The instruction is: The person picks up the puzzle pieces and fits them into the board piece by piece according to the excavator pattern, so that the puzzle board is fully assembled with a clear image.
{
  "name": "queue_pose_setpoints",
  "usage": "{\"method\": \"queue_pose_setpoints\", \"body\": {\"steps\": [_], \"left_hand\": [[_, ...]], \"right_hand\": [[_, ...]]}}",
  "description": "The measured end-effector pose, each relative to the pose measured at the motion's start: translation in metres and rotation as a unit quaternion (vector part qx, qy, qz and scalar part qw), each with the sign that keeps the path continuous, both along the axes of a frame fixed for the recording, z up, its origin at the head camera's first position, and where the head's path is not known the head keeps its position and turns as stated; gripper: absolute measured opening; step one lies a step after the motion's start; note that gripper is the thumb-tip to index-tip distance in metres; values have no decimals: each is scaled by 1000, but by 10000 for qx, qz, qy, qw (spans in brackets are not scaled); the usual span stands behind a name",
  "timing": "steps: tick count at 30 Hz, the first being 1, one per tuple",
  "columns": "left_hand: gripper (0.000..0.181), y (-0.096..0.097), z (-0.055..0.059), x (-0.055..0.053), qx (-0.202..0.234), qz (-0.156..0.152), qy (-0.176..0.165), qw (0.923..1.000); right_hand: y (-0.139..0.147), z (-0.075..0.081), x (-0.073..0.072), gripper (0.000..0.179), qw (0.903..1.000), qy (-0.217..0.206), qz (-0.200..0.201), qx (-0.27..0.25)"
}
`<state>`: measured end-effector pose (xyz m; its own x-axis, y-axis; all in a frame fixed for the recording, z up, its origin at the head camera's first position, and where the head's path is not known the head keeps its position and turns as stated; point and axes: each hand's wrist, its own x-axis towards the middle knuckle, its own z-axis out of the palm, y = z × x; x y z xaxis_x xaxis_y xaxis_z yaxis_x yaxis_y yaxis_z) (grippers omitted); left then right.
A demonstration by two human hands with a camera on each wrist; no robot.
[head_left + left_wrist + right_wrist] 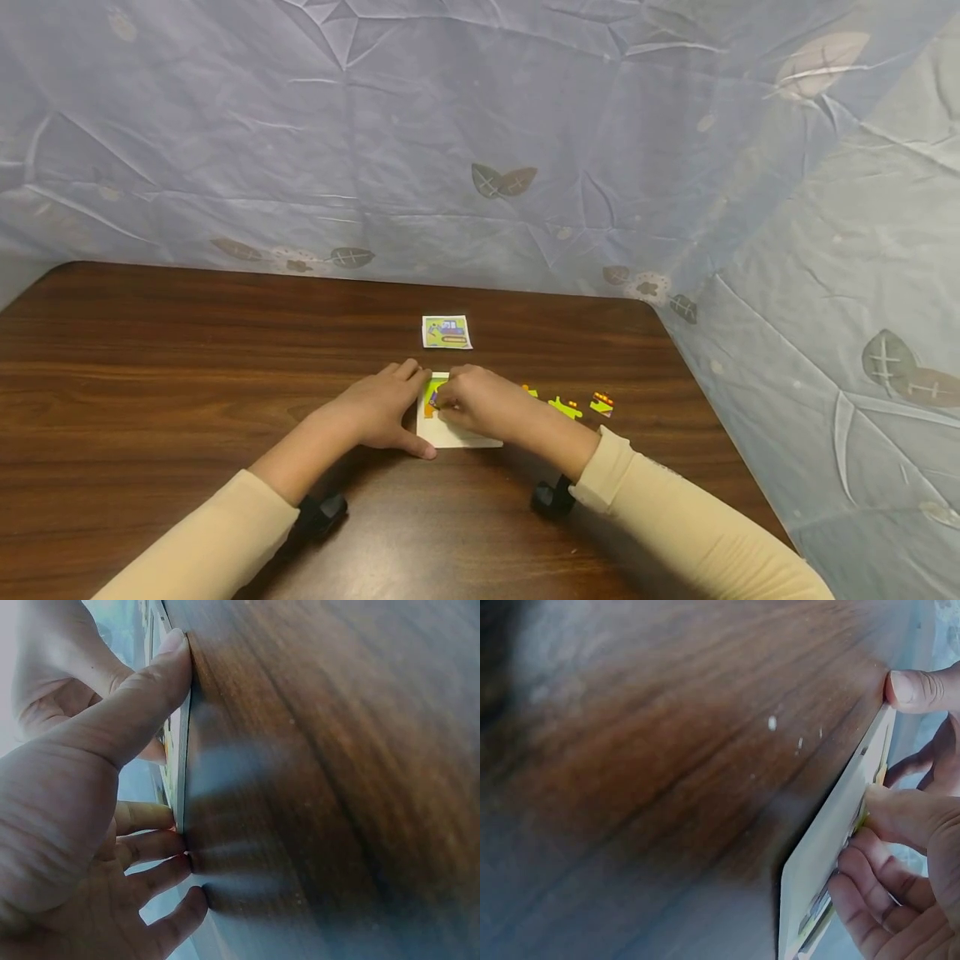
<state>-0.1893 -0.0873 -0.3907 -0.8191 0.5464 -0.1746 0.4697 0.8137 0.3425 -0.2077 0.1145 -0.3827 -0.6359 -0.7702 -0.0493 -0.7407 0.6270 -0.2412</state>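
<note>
A cream puzzle tray lies flat on the table, with some colourful puzzle pieces in its left part. My left hand rests along the tray's left side, its thumb by the near corner and its fingers spread against the edge and table. Over the tray, my right hand has thumb and fingertips brought together on a small yellow-green puzzle piece, which they pinch at the tray's surface. The fingers hide most of that piece and much of the tray.
Beyond the tray lies a picture card showing a digger. Loose puzzle pieces lie right of the tray, one farther out and another partly behind my right hand. A patterned cloth hangs behind the dark wooden table.
</note>
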Motion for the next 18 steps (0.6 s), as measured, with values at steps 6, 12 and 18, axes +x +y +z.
{"method": "queue_pose_setpoints", "body": {"steps": [6, 12, 18], "left_hand": [[113, 0, 1, 0, 8, -31, 49, 10000], [112, -1, 0, 0, 95, 14, 4, 10000], [112, -1, -1, 0, 96, -21, -2, 10000]], "right_hand": [[-2, 2, 1, 14, 9999, -26, -43, 112], [-2, 0, -2, 16, 9999, 69, -29, 91], [0, -2, -3, 17, 9998, 59, 171, -89]]}}
